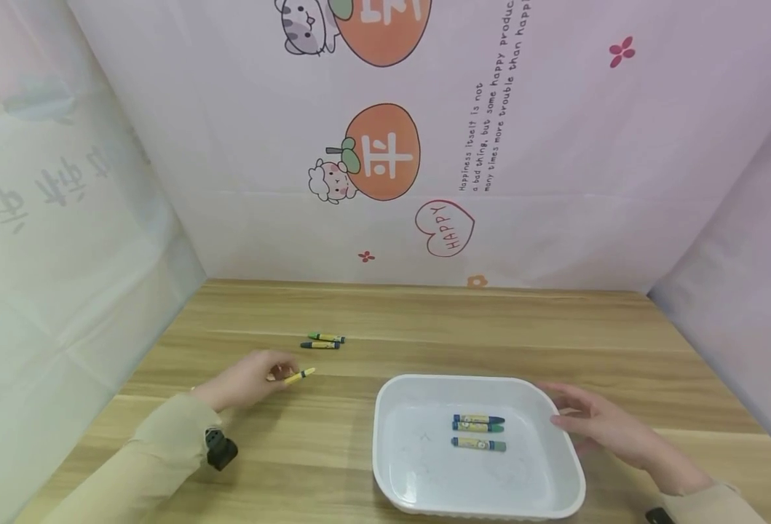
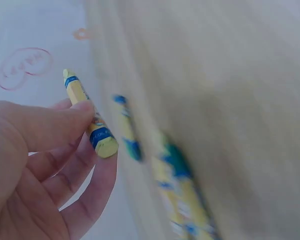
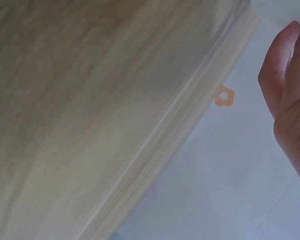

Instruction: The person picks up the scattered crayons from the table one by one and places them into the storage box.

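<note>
In the head view my left hand [image 1: 250, 378] pinches a yellow crayon [image 1: 300, 376] above the left part of the table. The left wrist view shows the crayon [image 2: 92, 117] between thumb and fingers, its pale tip pointing away. Just beyond that hand lie a light green crayon [image 1: 326, 338] and a dark blue crayon [image 1: 320, 346], side by side. My right hand [image 1: 604, 426] grips the right rim of a white plastic basin [image 1: 418, 502], thumb over the edge. Inside it lie a dark blue crayon [image 1: 479, 419], a green crayon [image 1: 477, 427] and a grey-green crayon [image 1: 479, 444].
The wooden table [image 1: 280, 466] carries everything. A printed white cloth [image 1: 261, 218] rises at its back edge, and pale sheets hang at both sides. Blurred crayons [image 2: 180, 190] appear below the held one in the left wrist view.
</note>
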`<state>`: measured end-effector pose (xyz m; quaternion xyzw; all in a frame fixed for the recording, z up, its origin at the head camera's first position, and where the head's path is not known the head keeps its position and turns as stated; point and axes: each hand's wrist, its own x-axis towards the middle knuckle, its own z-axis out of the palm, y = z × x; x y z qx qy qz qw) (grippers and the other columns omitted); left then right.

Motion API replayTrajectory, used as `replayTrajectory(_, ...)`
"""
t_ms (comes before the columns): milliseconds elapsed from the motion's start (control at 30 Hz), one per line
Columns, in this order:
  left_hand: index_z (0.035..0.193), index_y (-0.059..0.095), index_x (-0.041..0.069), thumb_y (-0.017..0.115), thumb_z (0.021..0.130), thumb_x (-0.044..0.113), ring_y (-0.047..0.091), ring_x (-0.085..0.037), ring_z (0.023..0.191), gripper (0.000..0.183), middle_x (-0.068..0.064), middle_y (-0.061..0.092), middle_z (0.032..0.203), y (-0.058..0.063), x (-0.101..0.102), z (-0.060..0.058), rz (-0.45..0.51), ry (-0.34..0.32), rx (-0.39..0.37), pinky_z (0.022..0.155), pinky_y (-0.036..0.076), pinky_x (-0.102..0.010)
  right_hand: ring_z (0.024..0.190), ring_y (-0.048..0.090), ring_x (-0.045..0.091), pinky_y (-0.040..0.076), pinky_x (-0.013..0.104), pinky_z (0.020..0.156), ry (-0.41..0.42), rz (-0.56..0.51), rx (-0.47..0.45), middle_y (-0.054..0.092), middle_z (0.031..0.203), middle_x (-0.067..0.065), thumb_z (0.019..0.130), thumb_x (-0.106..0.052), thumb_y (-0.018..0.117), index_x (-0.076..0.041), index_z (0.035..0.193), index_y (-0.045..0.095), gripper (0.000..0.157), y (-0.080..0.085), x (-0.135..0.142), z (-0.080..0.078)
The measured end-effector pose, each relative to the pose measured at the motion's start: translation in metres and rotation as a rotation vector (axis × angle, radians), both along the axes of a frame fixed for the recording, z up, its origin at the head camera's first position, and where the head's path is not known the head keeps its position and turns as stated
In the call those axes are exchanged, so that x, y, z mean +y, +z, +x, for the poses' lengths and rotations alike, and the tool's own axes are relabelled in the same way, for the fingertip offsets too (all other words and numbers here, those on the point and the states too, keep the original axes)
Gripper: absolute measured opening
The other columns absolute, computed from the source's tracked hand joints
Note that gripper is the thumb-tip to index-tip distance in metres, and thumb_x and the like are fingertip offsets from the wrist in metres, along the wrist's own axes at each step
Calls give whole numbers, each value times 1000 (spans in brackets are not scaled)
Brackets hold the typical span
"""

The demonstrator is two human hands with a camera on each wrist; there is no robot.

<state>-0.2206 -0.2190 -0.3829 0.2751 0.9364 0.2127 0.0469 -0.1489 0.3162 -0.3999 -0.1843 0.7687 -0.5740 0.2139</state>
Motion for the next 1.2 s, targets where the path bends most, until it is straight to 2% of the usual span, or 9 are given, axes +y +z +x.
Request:
replayTrajectory(100,101,66,11,68,84,3,56,-8,81,19,5,63,88,13,16,-2,30,-34,-25,69,50,-25,96,65,17,57,45,72,-2,-2,0,53,119,18,98,-9,48,-24,143,40,48,-1,0,0)
replayTrajectory(233,104,65,13,66,87,4,58,-8,85,19,4,63,92,33,43,-3,38,-76,-32,72,51,-25,96,65,17,57,44,72,-5,-4,1,52,120,19,98,-8,47,-36,137,43,48,-2,0,-1)
replayTrajectory(333,105,65,13,64,88,5,59,-9,86,19,3,65,95,49,68,-1,30,-130,-14,74,52,-26,96,65,17,57,44,72,-9,3,-4,52,120,18,98,-9,47,-36,138,43,48,-2,1,-1)
replayTrajectory(467,105,66,11,64,88,4,60,-10,85,19,-1,67,95,68,105,4,34,-235,3,76,52,-25,96,65,18,57,45,72,-12,15,-3,52,120,19,98,-10,48,-19,144,37,48,-2,2,-1)
replayTrajectory(600,104,66,13,64,89,7,59,-7,85,17,2,67,94,77,142,7,16,-322,5,77,50,-21,96,65,19,57,45,71,-6,18,4,51,119,19,98,-11,48,-9,145,32,50,-1,2,-1)
replayTrajectory(733,106,66,15,64,90,10,59,-4,87,17,5,66,98,79,176,10,-13,-389,-17,77,49,-17,97,65,18,57,45,72,-1,12,-5,52,119,17,98,-10,48,-7,145,30,51,0,2,-1)
replayTrajectory(833,109,66,14,64,90,9,58,-4,89,20,3,66,101,76,196,11,-34,-440,-25,78,47,-14,97,64,17,57,45,72,-2,9,-11,52,119,15,98,-10,48,-9,146,31,51,0,2,-2)
replayTrajectory(1100,108,65,15,65,89,9,55,-1,85,20,7,63,96,51,235,16,-121,-518,-83,75,44,-11,97,64,15,57,45,72,-21,26,-21,51,120,18,98,-11,48,-8,146,30,51,-2,1,-3)
replayTrajectory(1200,107,65,14,65,89,9,54,-1,84,19,7,63,93,41,245,19,-152,-567,-85,73,42,-9,97,64,14,57,44,72,-23,25,-19,50,122,21,98,-10,47,-21,145,36,49,-3,1,-3)
